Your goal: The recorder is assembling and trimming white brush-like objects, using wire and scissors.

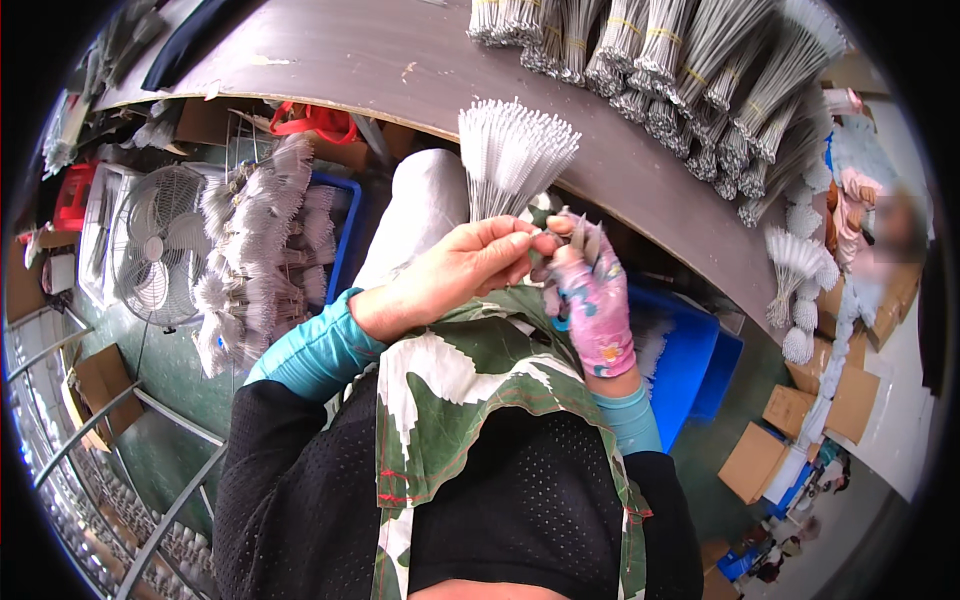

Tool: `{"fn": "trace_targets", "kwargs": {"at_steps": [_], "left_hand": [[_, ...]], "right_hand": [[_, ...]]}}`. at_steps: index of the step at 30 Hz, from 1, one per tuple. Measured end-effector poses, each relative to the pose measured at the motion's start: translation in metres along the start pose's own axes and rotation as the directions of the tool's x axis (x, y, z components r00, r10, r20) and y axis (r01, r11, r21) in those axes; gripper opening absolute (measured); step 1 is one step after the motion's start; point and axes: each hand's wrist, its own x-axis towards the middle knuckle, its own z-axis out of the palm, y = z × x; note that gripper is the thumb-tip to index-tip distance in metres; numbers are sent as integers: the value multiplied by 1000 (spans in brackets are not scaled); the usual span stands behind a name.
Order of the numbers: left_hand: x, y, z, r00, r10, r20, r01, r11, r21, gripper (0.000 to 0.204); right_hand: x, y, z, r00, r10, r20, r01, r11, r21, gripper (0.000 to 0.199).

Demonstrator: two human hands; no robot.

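Note:
A fanned bundle of thin wire brushes with white bristles stands upright in front of me, its stems running down behind my fingers. My left hand, bare, is closed in a pinch beside those stems. Facing it, my right hand wears a pink flowered glove with greyed, worn fingers, and it is closed too. The fingertips of both hands meet just right of the stems. Whatever lies between them is too small and covered to name. Camouflage apron cloth lies below my hands.
Tied bundles of wire brushes are piled on the grey-brown table. Blue bins stand at my right. On the left are a floor fan, heaped brushes and a metal rack. Cardboard boxes and another person are far right.

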Motion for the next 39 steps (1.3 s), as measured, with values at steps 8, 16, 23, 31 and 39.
{"fn": "trace_targets", "kwargs": {"at_steps": [8, 16, 23, 31, 39], "left_hand": [[-2, -13, 3, 991, -76, -112, 70, 996, -49, 23], [-5, -15, 8, 989, -18, -148, 24, 999, 35, 19], [-3, -33, 5, 951, 273, -147, -225, 934, 278, 17], [0, -41, 6, 914, 357, -193, -299, 914, 274, 14], [0, -38, 9, 787, 600, -144, -407, 680, 610, 12]], "right_hand": [[-25, -9, -14, 938, 260, 228, -285, 954, 87, 25], [-22, -14, -10, 904, 379, 198, -379, 925, -39, 29], [-22, -12, -8, 905, 366, 214, -371, 928, -17, 28], [-22, -12, -5, 917, 345, 202, -353, 936, 4, 27], [-24, -10, -3, 927, 322, 193, -334, 942, 36, 26]]}}
